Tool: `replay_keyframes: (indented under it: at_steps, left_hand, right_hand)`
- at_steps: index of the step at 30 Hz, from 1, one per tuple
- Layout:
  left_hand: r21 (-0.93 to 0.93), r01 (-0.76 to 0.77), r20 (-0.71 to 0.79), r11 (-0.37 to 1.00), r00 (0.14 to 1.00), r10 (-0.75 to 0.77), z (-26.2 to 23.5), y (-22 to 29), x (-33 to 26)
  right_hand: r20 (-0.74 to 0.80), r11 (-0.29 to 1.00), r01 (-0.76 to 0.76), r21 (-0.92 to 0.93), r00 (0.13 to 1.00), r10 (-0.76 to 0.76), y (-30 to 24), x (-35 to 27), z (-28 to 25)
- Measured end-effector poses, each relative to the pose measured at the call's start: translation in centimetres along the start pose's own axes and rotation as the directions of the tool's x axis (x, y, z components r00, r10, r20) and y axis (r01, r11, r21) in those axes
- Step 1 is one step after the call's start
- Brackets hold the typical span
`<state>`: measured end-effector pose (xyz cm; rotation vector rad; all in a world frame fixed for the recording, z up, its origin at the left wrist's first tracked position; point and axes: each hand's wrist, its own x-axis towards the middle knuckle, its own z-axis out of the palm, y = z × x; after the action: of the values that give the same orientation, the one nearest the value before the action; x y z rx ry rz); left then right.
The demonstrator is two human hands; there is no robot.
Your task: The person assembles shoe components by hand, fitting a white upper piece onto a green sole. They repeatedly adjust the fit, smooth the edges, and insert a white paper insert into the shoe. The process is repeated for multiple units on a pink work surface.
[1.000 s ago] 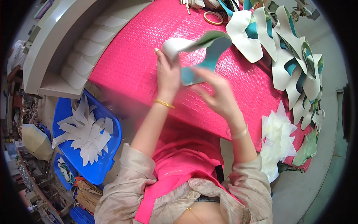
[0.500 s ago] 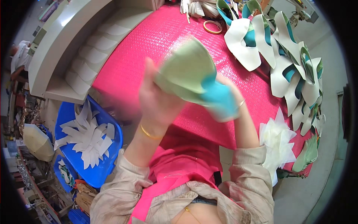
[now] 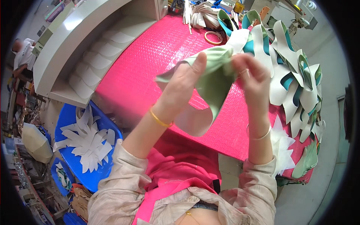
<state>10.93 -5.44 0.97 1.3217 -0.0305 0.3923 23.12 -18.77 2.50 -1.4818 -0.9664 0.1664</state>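
Observation:
A shoe upper (image 3: pixel 214 87), with a pale green lining and a white outer face, is held up over the pink padded table cover. My left hand (image 3: pixel 179 87) grips its left side, thumb lying along the top edge. At the far right corner of the piece, my right hand (image 3: pixel 255 73) is closed with its fingertips at the green edge; motion blurs them slightly. A white curved flap of the upper hangs below my left hand. Past my right hand lies a pile of similar white uppers (image 3: pixel 288 80) with teal and green linings.
A grey shelf unit (image 3: pixel 60 48) at left holds white cut pieces (image 3: pixel 90 62). Below it is a blue bin (image 3: pixel 67 150) of white strips. A tape roll (image 3: pixel 213 38) lies at the back. Thin white sheets (image 3: pixel 281 146) and a green piece (image 3: pixel 305 161) lie at right. A person (image 3: pixel 24 56) is far left.
The upper has been turned, so its white outer face now shows and the teal part no longer does. My right hand has moved up to its far corner; my left hand stays on it.

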Motion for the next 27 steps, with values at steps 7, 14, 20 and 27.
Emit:
replay_keyframes:
  at_steps: [7, 14, 20, 27]
  left_hand:
    - [-0.168, -0.156, 0.139, 0.973, 0.974, 0.180, -2.7, -1.0, -1.8]
    - [-0.141, 0.165, 0.314, 0.976, 0.942, -0.114, -2.4, -7.3, -5.9]
    - [-0.776, 0.204, 0.159, 0.597, 0.979, -0.127, 1.9, -9.2, -7.1]
    - [-0.860, 0.054, -0.020, 0.507, 0.990, -0.138, 3.1, -8.2, -7.3]
  right_hand:
    - [0.237, 0.585, -0.303, 0.752, 0.953, 0.189, 3.3, -1.0, -3.4]
    - [0.280, 0.857, -0.480, 0.186, 0.863, 0.421, 2.2, -0.3, -3.5]
    - [0.071, 0.862, -0.467, 0.197, 0.884, 0.463, 2.3, -0.9, -0.7]
    - [0.105, 0.907, -0.411, 0.086, 0.910, 0.402, 1.9, 0.7, 0.5]
